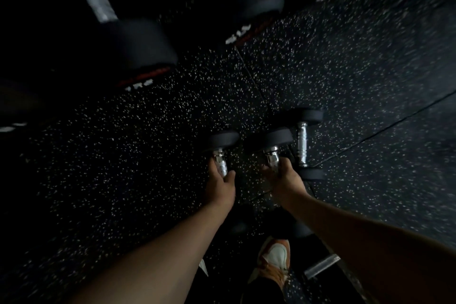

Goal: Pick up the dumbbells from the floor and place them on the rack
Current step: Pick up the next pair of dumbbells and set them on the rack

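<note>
One orange-and-white shoe (pixel 275 260) stands nearest, on the speckled floor (pixel 123 168). Two hands each grip one small dumbbell by its chrome handle. Left hand (pixel 220 186) is closed round the left dumbbell (pixel 220 153); right hand (pixel 286 180) is closed round the middle dumbbell (pixel 275 145). A third dumbbell (pixel 304 142) lies just right, untouched. Both held dumbbells' near ends are hidden. Beyond, two large dumbbells (pixel 138 42) are dim, blurred and cropped.
</note>
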The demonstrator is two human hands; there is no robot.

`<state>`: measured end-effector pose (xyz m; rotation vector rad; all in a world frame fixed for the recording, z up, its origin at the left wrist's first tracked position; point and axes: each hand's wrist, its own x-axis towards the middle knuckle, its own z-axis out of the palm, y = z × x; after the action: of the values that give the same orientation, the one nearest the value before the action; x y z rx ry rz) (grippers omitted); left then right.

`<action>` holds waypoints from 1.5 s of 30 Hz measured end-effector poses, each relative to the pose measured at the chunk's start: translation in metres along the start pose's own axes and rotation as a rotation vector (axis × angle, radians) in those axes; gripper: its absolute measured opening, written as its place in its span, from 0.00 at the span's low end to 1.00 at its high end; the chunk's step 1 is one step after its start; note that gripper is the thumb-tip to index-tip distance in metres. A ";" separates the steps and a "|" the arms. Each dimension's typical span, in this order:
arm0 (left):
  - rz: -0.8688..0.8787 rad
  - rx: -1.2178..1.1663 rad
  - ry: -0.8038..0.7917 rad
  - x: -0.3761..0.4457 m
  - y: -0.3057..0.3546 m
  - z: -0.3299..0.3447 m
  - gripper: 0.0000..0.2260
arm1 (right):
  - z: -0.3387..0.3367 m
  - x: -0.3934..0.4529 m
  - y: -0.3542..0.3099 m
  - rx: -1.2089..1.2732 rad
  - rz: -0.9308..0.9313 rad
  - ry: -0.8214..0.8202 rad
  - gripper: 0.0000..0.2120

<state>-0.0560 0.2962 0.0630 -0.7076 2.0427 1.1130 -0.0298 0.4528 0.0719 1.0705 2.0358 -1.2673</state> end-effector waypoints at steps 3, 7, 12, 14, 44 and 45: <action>0.043 -0.020 -0.024 -0.047 0.028 -0.032 0.31 | -0.030 -0.049 -0.034 -0.004 -0.037 0.002 0.08; 0.103 -0.043 -0.046 -0.113 0.071 -0.086 0.30 | -0.072 -0.122 -0.089 -0.040 -0.075 -0.007 0.09; 0.223 -0.061 -0.014 -0.189 0.128 -0.160 0.30 | -0.115 -0.206 -0.162 -0.068 -0.168 0.054 0.08; 0.231 -0.071 0.006 -0.214 0.151 -0.189 0.29 | -0.126 -0.234 -0.195 -0.061 -0.196 0.065 0.09; 0.346 -0.510 0.275 -0.209 0.494 -0.467 0.26 | -0.178 -0.250 -0.651 -0.026 -0.543 0.034 0.15; 0.344 -0.506 0.283 -0.198 0.505 -0.468 0.26 | -0.183 -0.239 -0.662 -0.040 -0.539 0.020 0.15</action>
<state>-0.4496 0.1614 0.6462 -0.8093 2.1887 1.8601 -0.4474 0.3649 0.6604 0.5243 2.4492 -1.4567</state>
